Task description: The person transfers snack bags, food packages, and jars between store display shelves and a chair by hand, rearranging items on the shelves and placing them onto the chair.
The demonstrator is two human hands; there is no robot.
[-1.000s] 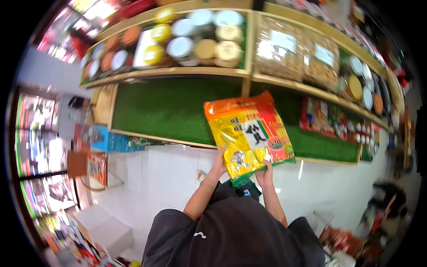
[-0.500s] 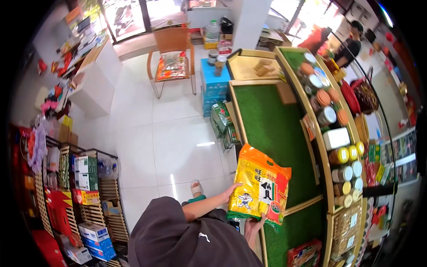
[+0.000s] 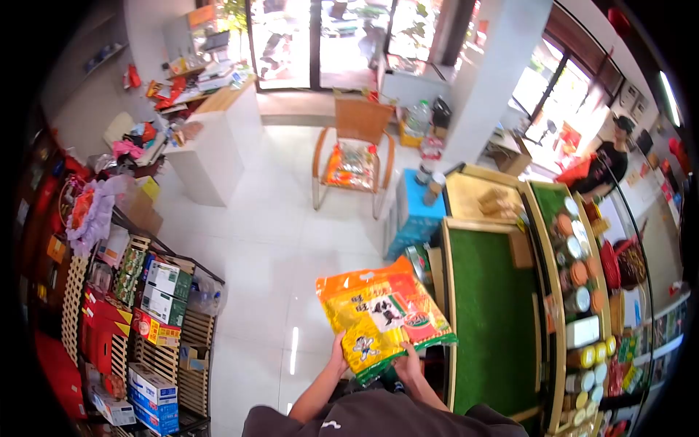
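Observation:
A large snack bag [image 3: 386,309], yellow and red with an orange top edge and a green bottom edge, is held up in front of my body. My left hand [image 3: 339,355] grips its lower left side, and my right hand [image 3: 409,357] clasps the bottom edge, with fingers partly behind the bag. The bag's printed front faces me, tilted, its handle slot at the top. Just right of it stands the display shelf lined with green turf [image 3: 495,313].
A wooden armchair [image 3: 360,138] with packets on its seat stands ahead. Beyond the bag are blue boxes [image 3: 419,207]. Jars [image 3: 575,255] line the right rack. Slatted shelves with cartons [image 3: 164,291] stand left. Another person [image 3: 608,156] is at far right.
The bag has moved left, away from over the green shelf, and is now in front of my body. Both hands stay on it. My view has turned right and tilted up.

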